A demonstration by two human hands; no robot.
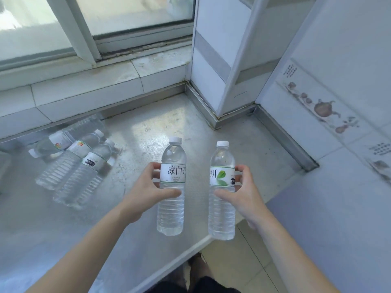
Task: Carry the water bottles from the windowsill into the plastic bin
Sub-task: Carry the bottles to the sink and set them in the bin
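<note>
I hold two clear water bottles upright above a steel counter [137,240]. My left hand [146,187] grips the left bottle [171,208] around its white label. My right hand [243,193] grips the right bottle [222,212], whose label has a green leaf. Both have white caps. Three more bottles [69,166] lie on their sides on the counter at the left. The tiled windowsill [118,75] runs along the back under the window and carries no bottles in view. No plastic bin is visible.
A white tiled pillar [213,60] rises at the counter's back right corner. The tiled wall [328,98] on the right carries fruit decorations. The counter's front edge runs diagonally, with floor tiles [239,261] and my feet below it.
</note>
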